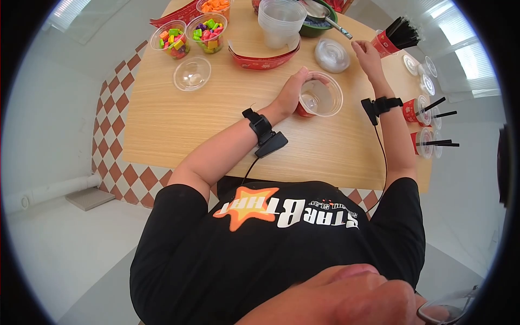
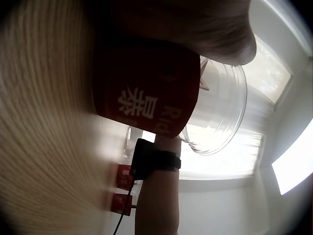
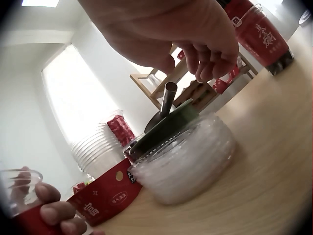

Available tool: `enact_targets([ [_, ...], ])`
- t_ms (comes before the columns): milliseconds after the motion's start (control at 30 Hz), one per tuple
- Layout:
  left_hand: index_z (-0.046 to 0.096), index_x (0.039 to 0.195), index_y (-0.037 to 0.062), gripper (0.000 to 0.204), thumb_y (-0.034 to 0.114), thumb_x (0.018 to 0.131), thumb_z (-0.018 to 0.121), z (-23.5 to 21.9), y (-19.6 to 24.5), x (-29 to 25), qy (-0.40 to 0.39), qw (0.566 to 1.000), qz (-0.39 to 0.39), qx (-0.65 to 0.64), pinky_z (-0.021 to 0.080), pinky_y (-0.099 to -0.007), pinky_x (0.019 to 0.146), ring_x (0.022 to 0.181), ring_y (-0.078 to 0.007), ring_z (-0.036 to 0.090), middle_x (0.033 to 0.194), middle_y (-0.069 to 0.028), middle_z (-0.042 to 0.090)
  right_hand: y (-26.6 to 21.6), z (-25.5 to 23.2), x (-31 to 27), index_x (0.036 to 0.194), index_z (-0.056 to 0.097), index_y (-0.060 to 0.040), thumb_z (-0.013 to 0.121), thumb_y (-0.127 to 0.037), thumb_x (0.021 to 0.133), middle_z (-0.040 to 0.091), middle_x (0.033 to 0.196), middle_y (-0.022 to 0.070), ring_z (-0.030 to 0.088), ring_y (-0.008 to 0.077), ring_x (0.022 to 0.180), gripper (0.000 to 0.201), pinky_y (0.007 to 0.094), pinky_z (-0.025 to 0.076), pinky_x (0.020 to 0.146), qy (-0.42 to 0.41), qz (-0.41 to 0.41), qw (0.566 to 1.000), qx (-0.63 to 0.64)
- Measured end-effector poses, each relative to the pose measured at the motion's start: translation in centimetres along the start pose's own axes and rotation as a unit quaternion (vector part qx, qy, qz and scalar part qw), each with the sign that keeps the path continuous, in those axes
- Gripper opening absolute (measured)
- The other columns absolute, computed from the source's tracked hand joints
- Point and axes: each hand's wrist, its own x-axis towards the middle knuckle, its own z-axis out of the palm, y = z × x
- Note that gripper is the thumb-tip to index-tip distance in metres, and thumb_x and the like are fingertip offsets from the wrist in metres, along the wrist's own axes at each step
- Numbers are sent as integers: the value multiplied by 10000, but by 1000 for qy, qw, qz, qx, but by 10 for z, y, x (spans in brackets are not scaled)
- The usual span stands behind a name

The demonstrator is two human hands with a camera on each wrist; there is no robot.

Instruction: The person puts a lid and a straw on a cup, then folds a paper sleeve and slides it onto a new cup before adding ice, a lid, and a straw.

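Observation:
A clear plastic cup [image 1: 327, 101] with a red paper sleeve [image 2: 146, 93] stands on the table, and my left hand [image 1: 291, 93] grips it round the side. Over at the right, my right hand [image 1: 369, 58] hangs above the table with its fingers loosely bent and nothing between them. Just beyond its fingertips is the metal handle [image 1: 342, 31] of a utensil lying across a green bowl [image 1: 315, 30]. In the right wrist view that handle [image 3: 168, 95] points up below the fingers. A stack of clear lids [image 1: 332, 56] sits between the two hands.
Tubs of colourful pieces [image 1: 208, 33], a clear lid [image 1: 192, 73], a red paper tray [image 1: 265, 60] and stacked clear tubs [image 1: 281, 21] occupy the far left and middle. Black straws [image 1: 401, 37] fill a red cup [image 1: 383, 45]; lidded drinks [image 1: 424, 110] line the right edge.

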Motion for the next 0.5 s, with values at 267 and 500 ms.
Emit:
enact_targets([
  [267,593,1181,-28,651,459,1042,185,2,5,-1,0,1000,-7,-6,422,-346,1029,1120,-211,572,1142,-142,641,-4,4,-18,922,717,27,662,-302,893,700,754,160,680,268,697,334,372,522,689,-44,-63,981,-176],
  [500,592,1188,-31,651,457,1041,186,1,3,-1,-2,1000,-11,-11,429,-347,1022,1112,-211,578,1142,-145,642,-35,-9,-28,854,734,-25,653,-281,864,702,825,183,683,360,782,269,427,544,738,-21,-75,962,-260],
])
